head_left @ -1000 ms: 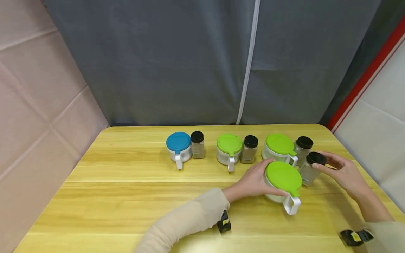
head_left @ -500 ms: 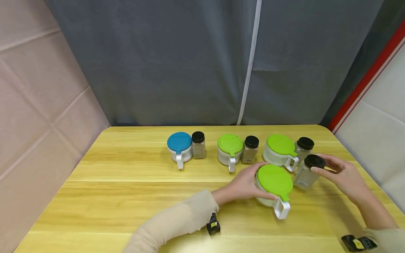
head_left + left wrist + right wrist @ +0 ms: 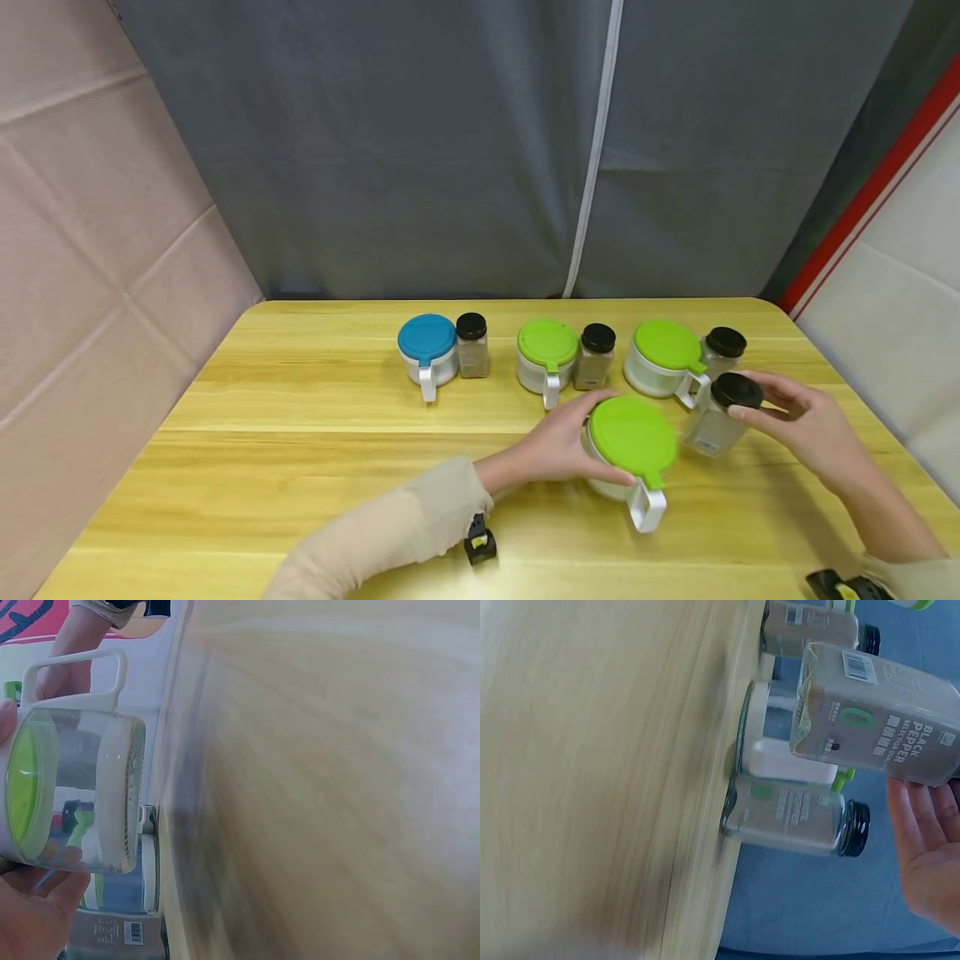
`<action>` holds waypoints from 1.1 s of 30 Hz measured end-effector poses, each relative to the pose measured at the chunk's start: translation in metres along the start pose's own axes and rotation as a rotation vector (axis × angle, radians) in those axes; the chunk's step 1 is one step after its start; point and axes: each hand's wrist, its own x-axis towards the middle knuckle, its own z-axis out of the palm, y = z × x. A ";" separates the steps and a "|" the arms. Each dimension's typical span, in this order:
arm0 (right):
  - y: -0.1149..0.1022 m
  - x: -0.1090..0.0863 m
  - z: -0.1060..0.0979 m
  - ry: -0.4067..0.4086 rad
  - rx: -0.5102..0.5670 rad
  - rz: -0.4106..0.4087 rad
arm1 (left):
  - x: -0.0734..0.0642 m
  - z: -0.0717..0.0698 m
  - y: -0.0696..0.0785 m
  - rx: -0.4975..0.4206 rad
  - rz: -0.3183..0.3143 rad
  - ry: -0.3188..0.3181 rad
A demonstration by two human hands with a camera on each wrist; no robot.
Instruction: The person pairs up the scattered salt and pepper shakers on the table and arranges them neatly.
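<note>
My left hand grips a seasoning jar with a green lid and white handle, its fingers round the side. In the left wrist view this clear-walled jar is raised off the table, white contents inside. My right hand pinches a black-capped pepper bottle near its cap. The right wrist view shows this bottle tilted and clear of the tabletop, its label reading "BLACK PEPPER". Bottle and jar are side by side, a small gap between them in the head view.
Along the back of the wooden table stand a blue-lidded jar, two green-lidded jars, the nearer to centre and the right one, each with a black-capped bottle beside it. A grey curtain hangs behind.
Both hands have moved left and slightly toward the front with what they hold, the green-lidded jar farther than the pepper bottle. The back row has stayed in place.
</note>
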 end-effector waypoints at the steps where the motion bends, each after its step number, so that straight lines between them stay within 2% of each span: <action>1: 0.001 0.000 0.001 0.010 0.005 0.000 | -0.001 -0.001 0.000 -0.003 0.003 -0.001; 9: -0.013 -0.006 0.011 -0.030 0.050 -0.075 | -0.013 -0.010 -0.003 -0.047 0.010 -0.006; 19: -0.031 -0.015 0.023 -0.039 0.056 -0.094 | -0.028 -0.021 -0.013 -0.072 0.039 0.009; 25: -0.032 -0.018 0.029 -0.045 0.087 -0.113 | -0.041 -0.030 -0.015 -0.044 0.008 -0.006; 33: -0.035 -0.024 0.035 -0.067 0.091 -0.088 | -0.057 -0.041 -0.017 -0.043 -0.036 -0.006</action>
